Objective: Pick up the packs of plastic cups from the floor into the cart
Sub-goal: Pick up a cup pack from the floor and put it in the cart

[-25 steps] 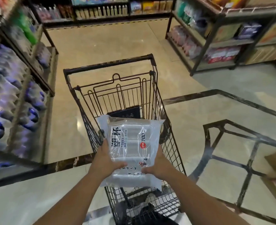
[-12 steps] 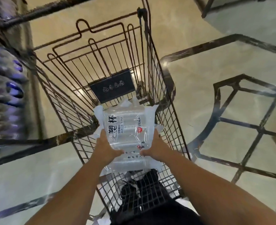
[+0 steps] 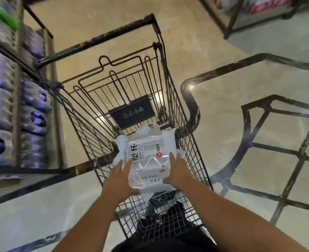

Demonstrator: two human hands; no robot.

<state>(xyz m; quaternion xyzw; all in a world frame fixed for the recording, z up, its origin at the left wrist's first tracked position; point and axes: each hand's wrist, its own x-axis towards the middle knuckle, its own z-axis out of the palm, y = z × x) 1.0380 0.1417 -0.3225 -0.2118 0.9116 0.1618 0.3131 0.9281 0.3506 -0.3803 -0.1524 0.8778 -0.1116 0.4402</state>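
A clear plastic pack of cups (image 3: 146,157) with black and red print lies low inside the wire shopping cart (image 3: 195,160), near its front end. My left hand (image 3: 119,179) rests on the pack's left edge with fingers spread flat. My right hand (image 3: 177,171) presses the pack's right edge, its fingers straight too. Both hands touch the pack without wrapping around it. The cart's handle bar (image 3: 95,40) is at the far end, with the folded child seat and a black plate (image 3: 132,113) below it.
A shelf rack (image 3: 17,106) with purple-blue bottle packs stands close on the left of the cart. Another shelf unit (image 3: 259,13) is at the top right. The shiny tiled floor (image 3: 241,88) has dark inlay lines. My dark clothing shows through the cart's near end.
The pack has gone down from above the cart's rim into the basket. My fingers have loosened from a grip to flat, spread hands on its sides. The camera has tilted further down.
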